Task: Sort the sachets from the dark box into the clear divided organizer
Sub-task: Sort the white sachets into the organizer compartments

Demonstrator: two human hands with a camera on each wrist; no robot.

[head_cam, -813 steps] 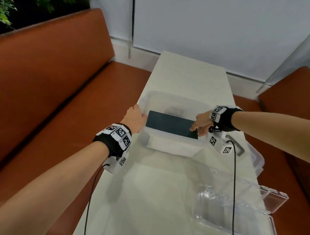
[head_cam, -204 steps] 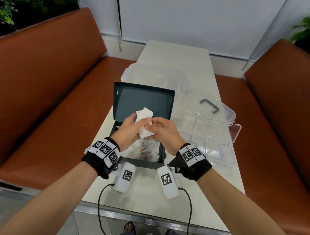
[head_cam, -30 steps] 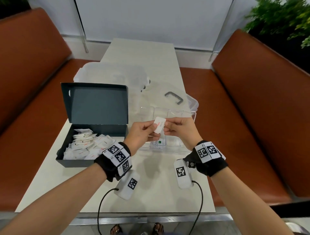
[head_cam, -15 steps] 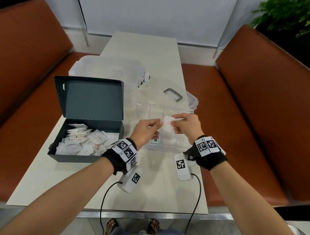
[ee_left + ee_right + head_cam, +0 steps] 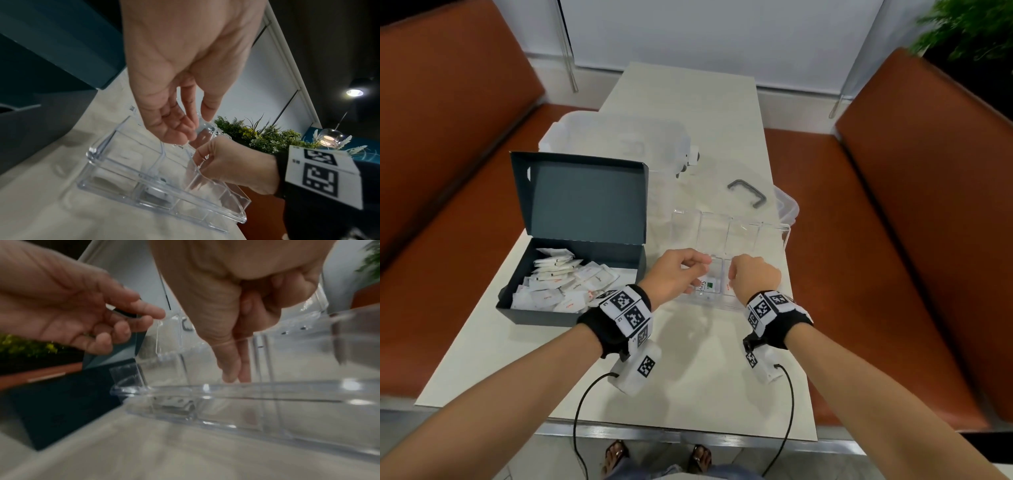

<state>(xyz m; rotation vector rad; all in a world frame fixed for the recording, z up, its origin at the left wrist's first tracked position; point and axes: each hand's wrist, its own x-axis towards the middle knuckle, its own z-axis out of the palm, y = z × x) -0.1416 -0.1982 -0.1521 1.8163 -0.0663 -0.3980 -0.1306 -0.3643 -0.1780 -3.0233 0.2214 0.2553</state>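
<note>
Half a second ago the right hand (image 5: 755, 275) was carrying a white sachet over the clear divided organizer (image 5: 774, 230); now it has come down into a near compartment, and a sachet with red print (image 5: 728, 285) lies there at the base of that hand. The thumb and forefinger (image 5: 236, 369) point down together, close to the organizer's near wall, the other fingers curled into the palm; whether they still pinch the sachet cannot be told.

Just left of that compartment, the green-marked sachet (image 5: 706, 286) lies flat in its own near cell. The left hand (image 5: 674, 274) hovers over the organizer's near-left corner with fingers (image 5: 180, 123) loosely curled and holding nothing. Both wrists wear black bands with white coded tags, and cables trail toward the table's near edge.

Left of the organizer, the dark box (image 5: 571, 310) sits with its lid (image 5: 582, 198) propped upright and a loose heap of white sachets (image 5: 565, 284) inside. The organizer's far row of cells shows only clear plastic, and its lid stands open behind.

Beyond the organizer lies a translucent lid with a grey handle (image 5: 747, 192), and farther back to the left a translucent tub (image 5: 616, 144). All rest on the pale table (image 5: 688, 370) between orange-brown benches (image 5: 928, 205).
</note>
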